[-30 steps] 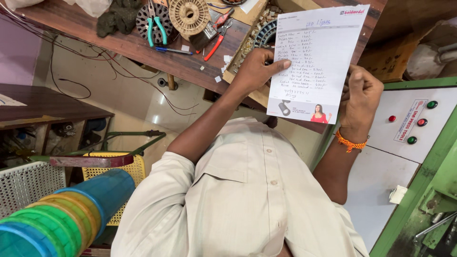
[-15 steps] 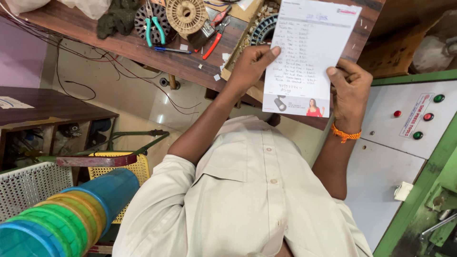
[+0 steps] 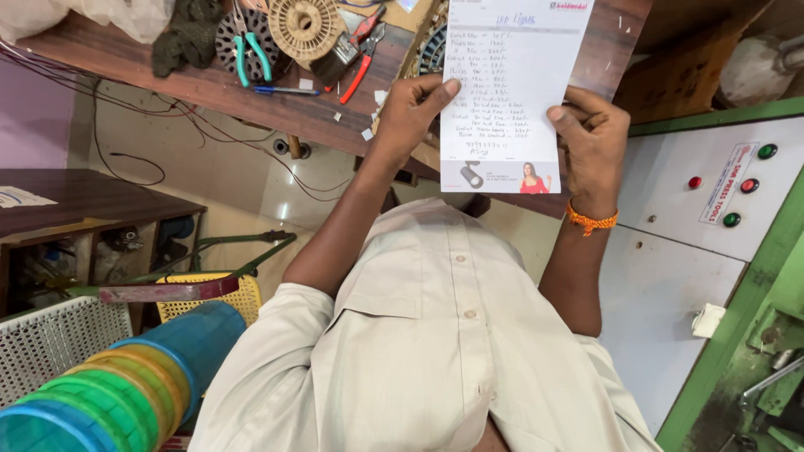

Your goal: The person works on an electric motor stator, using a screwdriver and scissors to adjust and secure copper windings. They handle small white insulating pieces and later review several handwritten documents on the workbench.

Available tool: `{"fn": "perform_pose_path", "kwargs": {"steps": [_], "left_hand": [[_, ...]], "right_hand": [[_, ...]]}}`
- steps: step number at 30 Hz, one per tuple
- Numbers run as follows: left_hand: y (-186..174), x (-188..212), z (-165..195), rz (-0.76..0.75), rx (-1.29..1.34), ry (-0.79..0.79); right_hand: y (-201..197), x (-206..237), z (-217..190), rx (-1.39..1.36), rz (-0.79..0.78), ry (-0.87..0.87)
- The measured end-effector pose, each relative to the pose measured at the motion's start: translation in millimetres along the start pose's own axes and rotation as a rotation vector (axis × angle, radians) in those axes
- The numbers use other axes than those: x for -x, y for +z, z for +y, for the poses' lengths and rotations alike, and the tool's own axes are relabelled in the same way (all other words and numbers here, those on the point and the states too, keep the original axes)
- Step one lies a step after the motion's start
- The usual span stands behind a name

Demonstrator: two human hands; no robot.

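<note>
I hold a white paper sheet [image 3: 507, 92] with handwritten lines and a printed colour strip along its lower edge. My left hand [image 3: 412, 107] grips its left edge, thumb on the front. At the right edge, my right hand [image 3: 593, 144] pinches the sheet, an orange thread band [image 3: 591, 219] on that wrist. The sheet is raised over the edge of a wooden workbench [image 3: 251, 96]. Its top edge runs out of view. My pale shirt [image 3: 435, 351] fills the lower middle.
On the bench lie green-handled pliers [image 3: 249, 52], red-handled pliers [image 3: 362, 59], a tan spool [image 3: 306, 27] and a blue pen [image 3: 286, 89]. A white control panel [image 3: 712, 180] with red and green buttons stands at right. Stacked coloured tubs [image 3: 109, 393] and a white basket [image 3: 50, 339] sit lower left.
Both hands have lifted the sheet higher and further from my chest, and it now hangs straighter. My grip on both edges is unchanged.
</note>
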State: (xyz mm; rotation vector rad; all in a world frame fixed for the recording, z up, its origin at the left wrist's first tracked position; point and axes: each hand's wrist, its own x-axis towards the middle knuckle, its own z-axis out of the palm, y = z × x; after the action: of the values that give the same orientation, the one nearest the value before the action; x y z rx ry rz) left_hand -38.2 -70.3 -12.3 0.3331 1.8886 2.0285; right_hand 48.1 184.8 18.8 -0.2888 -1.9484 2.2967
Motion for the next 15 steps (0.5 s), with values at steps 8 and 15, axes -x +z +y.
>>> {"fn": "perform_pose_path", "kwargs": {"steps": [8,15], "left_hand": [[-8.5,3.8,7.1,-0.061,0.127,-0.08],[-10.1,7.7,4.4,-0.031,0.093,-0.092]], "right_hand": [[-4.1,-1.1,0.4,0.025,-0.019,-0.055],[-6.2,1.0,5.0,0.063,-0.025,-0.084]]}}
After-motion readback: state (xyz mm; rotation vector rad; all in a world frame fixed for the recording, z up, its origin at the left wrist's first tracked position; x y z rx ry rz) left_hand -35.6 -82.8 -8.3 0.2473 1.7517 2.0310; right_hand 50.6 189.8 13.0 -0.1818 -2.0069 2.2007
